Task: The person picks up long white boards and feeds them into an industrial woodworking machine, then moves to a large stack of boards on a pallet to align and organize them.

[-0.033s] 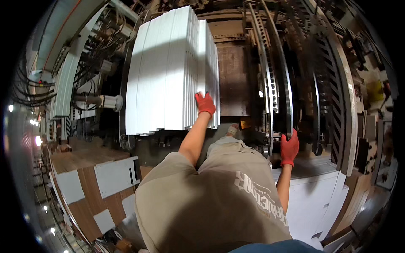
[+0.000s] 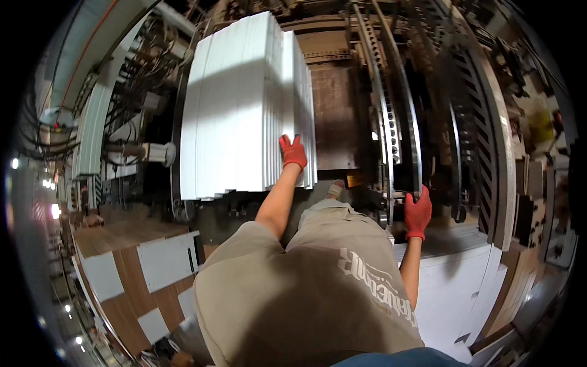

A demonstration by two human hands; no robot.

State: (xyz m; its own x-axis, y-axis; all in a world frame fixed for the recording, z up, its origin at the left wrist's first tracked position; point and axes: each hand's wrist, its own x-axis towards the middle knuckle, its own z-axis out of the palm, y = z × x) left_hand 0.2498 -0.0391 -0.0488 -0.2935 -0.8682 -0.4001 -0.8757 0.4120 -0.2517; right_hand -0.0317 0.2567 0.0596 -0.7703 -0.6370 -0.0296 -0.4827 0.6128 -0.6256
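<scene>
A tall stack of long white panels (image 2: pixel 223 122) stands on edge in front of me, left of the middle. My left hand (image 2: pixel 293 153), in a red glove, rests against the stack's right part, where several thin panel edges show. Its fingers are spread and wrap round nothing. To the right, a narrow metal rail (image 2: pixel 410 122) runs away from me. My right hand (image 2: pixel 418 213), also red-gloved, is at the rail's near end, with thumb and fingers on either side of it. Part of that grip is hidden by the glove.
A brown machine bed (image 2: pixel 334 116) lies right of the stack. Further right runs a black-and-white striped beam (image 2: pixel 483 134). Cables and cylinders (image 2: pixel 156 154) flank the stack's left. Wood-grain and white boards (image 2: pixel 131 269) are piled at lower left, white boards (image 2: pixel 443 287) at lower right.
The whole view has shifted slightly. Both hands keep their places, the left at the panel edges and the right at the rail's end.
</scene>
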